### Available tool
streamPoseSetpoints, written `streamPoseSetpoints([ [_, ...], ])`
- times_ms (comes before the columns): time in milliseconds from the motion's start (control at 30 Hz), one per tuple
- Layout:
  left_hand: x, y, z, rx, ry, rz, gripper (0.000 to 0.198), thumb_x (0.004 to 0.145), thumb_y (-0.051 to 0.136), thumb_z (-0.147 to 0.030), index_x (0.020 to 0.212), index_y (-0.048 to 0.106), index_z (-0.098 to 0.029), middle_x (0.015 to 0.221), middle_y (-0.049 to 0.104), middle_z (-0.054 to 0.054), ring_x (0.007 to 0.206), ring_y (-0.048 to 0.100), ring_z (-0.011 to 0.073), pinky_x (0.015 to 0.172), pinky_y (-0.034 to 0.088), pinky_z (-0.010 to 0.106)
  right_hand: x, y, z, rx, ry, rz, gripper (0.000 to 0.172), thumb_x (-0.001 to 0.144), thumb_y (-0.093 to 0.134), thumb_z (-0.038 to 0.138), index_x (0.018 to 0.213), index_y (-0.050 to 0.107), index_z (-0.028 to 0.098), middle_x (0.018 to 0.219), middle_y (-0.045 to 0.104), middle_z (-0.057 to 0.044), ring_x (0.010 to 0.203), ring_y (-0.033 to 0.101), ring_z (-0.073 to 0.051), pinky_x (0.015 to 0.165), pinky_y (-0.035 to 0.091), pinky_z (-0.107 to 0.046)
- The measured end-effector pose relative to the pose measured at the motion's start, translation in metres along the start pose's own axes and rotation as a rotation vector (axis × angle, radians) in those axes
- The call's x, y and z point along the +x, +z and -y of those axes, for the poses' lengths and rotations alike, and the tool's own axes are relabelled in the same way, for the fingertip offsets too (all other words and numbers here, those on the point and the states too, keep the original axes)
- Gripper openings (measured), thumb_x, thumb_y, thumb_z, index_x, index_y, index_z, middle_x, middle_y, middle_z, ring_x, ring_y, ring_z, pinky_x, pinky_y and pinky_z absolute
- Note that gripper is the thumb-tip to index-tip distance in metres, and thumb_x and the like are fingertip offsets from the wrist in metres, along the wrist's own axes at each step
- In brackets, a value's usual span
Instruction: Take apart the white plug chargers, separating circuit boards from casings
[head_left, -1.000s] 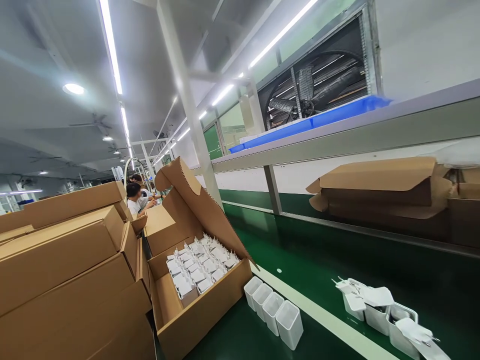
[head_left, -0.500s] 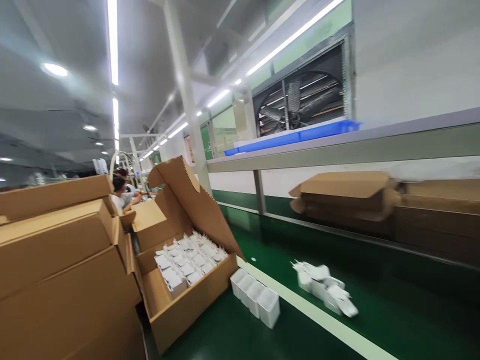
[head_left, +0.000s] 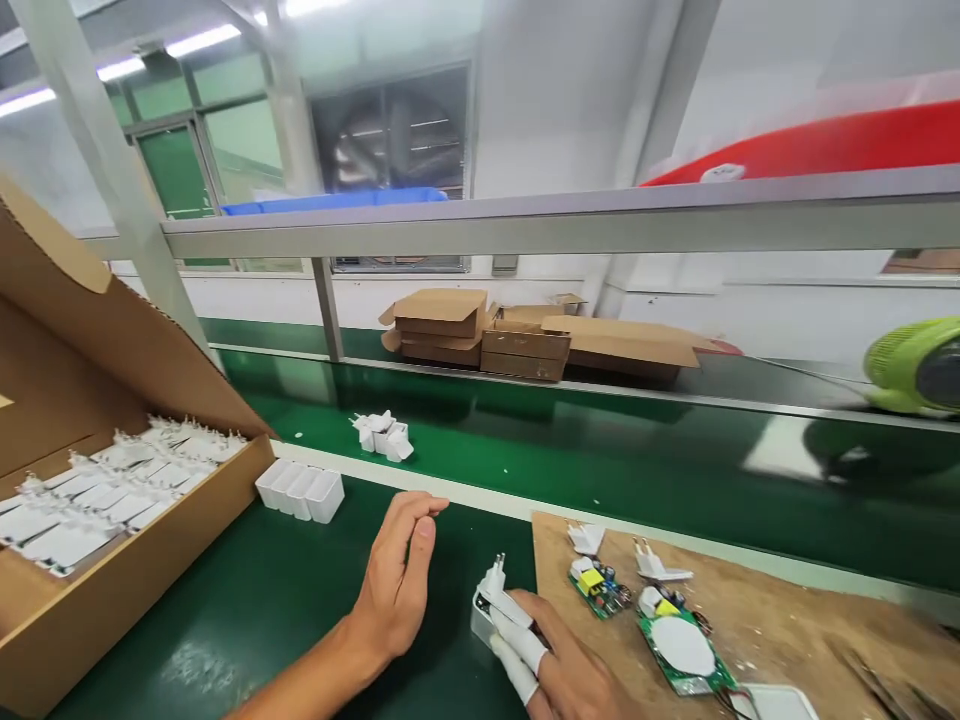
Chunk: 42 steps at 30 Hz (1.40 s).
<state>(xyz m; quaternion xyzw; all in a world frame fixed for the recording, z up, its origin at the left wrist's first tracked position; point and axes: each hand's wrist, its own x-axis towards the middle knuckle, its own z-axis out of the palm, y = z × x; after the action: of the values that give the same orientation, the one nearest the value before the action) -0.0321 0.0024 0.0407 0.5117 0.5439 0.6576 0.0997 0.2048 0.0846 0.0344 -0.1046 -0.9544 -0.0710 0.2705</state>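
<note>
My right hand (head_left: 581, 670), white covers on some of its fingers, grips a white power adapter (head_left: 481, 618) with two plug pins pointing up; its case appears open on top. My left hand (head_left: 397, 580) hovers to the left of it over the green work surface, fingers stretched and nothing in them. Right of my right hand, a brown board (head_left: 787, 600) bears a small circuit board (head_left: 600, 585), a larger circuit board with a white round pad (head_left: 681, 645) and loose white plug pieces (head_left: 660, 565). A row of white cases (head_left: 300, 490) stands left of my left hand.
An open carton (head_left: 142, 575) at left holds rows of white adapters. More white plug parts (head_left: 384, 435) lie on the green belt (head_left: 480, 450) behind. Cardboard boxes (head_left: 525, 350) and a green fan (head_left: 911, 365) stand farther back, below a shelf (head_left: 525, 215).
My view has swung right, so the carton and white cases sit farther left. Both hands, the adapter and the brown board with circuit boards have come into view.
</note>
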Motion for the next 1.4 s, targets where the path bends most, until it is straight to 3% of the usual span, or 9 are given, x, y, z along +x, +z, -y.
streamPoseSetpoints([
  [200, -0.015, 0.004, 0.007, 0.032, -0.012, 0.022, 0.035, 0.118, 0.041, -0.039, 0.133, 0.070, -0.026, 0.126, 0.066, 0.008, 0.115, 0.065, 0.0223, 0.101, 0.054, 0.037, 0.003, -0.004, 0.002, 0.134, 0.101, -0.028, 0.052, 0.095, 0.044, 0.002, 0.139, 0.065, 0.019, 0.142, 0.072, -0.013, 0.113, 0.080, -0.020, 0.105, 0.062, -0.025],
  [300, -0.016, 0.000, 0.000, 0.091, 0.042, 0.034, 0.036, 0.118, 0.039, -0.036, 0.136, 0.069, -0.026, 0.129, 0.064, 0.009, 0.117, 0.065, 0.0231, 0.102, 0.056, 0.039, -0.004, 0.005, 0.002, 0.209, 0.171, 0.054, 0.045, 0.094, 0.046, 0.003, 0.125, 0.073, 0.018, 0.143, 0.072, -0.015, 0.105, 0.082, -0.022, 0.107, 0.062, -0.030],
  [467, -0.026, -0.004, 0.002, 0.193, 0.167, 0.228, 0.039, 0.114, 0.048, -0.036, 0.152, 0.056, -0.032, 0.140, 0.059, 0.011, 0.124, 0.066, 0.0263, 0.110, 0.060, 0.046, -0.011, 0.019, 0.002, 0.385, 0.236, 0.050, 0.057, 0.093, 0.047, 0.001, 0.141, 0.069, 0.021, 0.146, 0.070, -0.014, 0.116, 0.078, -0.025, 0.110, 0.061, -0.036],
  [567, -0.037, 0.001, 0.012, 0.227, 0.198, 0.383, 0.095, 0.090, 0.086, -0.055, 0.166, 0.035, -0.030, 0.147, 0.052, 0.016, 0.131, 0.065, 0.0355, 0.109, 0.063, 0.053, -0.010, 0.026, 0.004, 0.627, 0.369, -0.040, 0.052, 0.098, 0.053, 0.010, 0.143, 0.071, 0.029, 0.146, 0.069, -0.012, 0.128, 0.072, -0.028, 0.112, 0.059, -0.040],
  [633, -0.043, 0.008, 0.016, 0.253, 0.189, 0.454, 0.123, 0.074, 0.101, -0.044, 0.170, 0.025, -0.029, 0.152, 0.049, 0.019, 0.135, 0.064, 0.0387, 0.109, 0.064, 0.053, -0.007, 0.030, 0.006, 0.942, 0.588, -0.104, 0.038, 0.103, 0.062, 0.028, 0.140, 0.073, 0.030, 0.145, 0.070, -0.013, 0.129, 0.071, -0.030, 0.109, 0.061, -0.042],
  [733, -0.048, 0.020, 0.013, 0.231, 0.237, 0.416, 0.102, 0.086, 0.081, -0.016, 0.170, 0.023, -0.030, 0.149, 0.055, 0.016, 0.134, 0.065, 0.0330, 0.110, 0.063, 0.049, -0.001, 0.032, 0.012, 1.449, 0.945, -0.132, 0.052, 0.098, 0.073, 0.060, 0.137, 0.072, 0.027, 0.134, 0.076, -0.014, 0.116, 0.076, -0.032, 0.100, 0.065, -0.046],
  [867, -0.046, 0.027, 0.000, 0.159, 0.371, 0.241, 0.086, 0.090, 0.063, -0.011, 0.167, 0.028, -0.024, 0.132, 0.066, 0.014, 0.117, 0.070, 0.0267, 0.103, 0.065, 0.044, 0.007, 0.026, 0.020, 1.741, 1.036, -0.076, 0.065, 0.090, 0.077, 0.072, 0.134, 0.072, 0.024, 0.122, 0.080, -0.013, 0.101, 0.079, -0.031, 0.097, 0.063, -0.049],
  [1033, -0.040, 0.024, -0.009, 0.201, 0.449, 0.203, 0.087, 0.090, 0.065, -0.010, 0.167, 0.028, -0.022, 0.125, 0.070, 0.014, 0.104, 0.071, 0.0242, 0.094, 0.066, 0.039, 0.010, 0.023, 0.025, 1.724, 0.993, -0.029, 0.068, 0.090, 0.073, 0.077, 0.134, 0.073, 0.025, 0.126, 0.078, -0.012, 0.101, 0.078, -0.031, 0.096, 0.061, -0.047],
  [1400, -0.044, 0.022, -0.006, 0.207, 0.409, 0.231, 0.082, 0.093, 0.065, -0.014, 0.167, 0.030, -0.023, 0.126, 0.072, 0.013, 0.104, 0.071, 0.0240, 0.093, 0.067, 0.039, 0.011, 0.023, 0.027, 1.713, 0.984, -0.031, 0.066, 0.088, 0.073, 0.078, 0.127, 0.075, 0.025, 0.110, 0.081, -0.010, 0.106, 0.077, -0.033, 0.102, 0.059, -0.048],
])
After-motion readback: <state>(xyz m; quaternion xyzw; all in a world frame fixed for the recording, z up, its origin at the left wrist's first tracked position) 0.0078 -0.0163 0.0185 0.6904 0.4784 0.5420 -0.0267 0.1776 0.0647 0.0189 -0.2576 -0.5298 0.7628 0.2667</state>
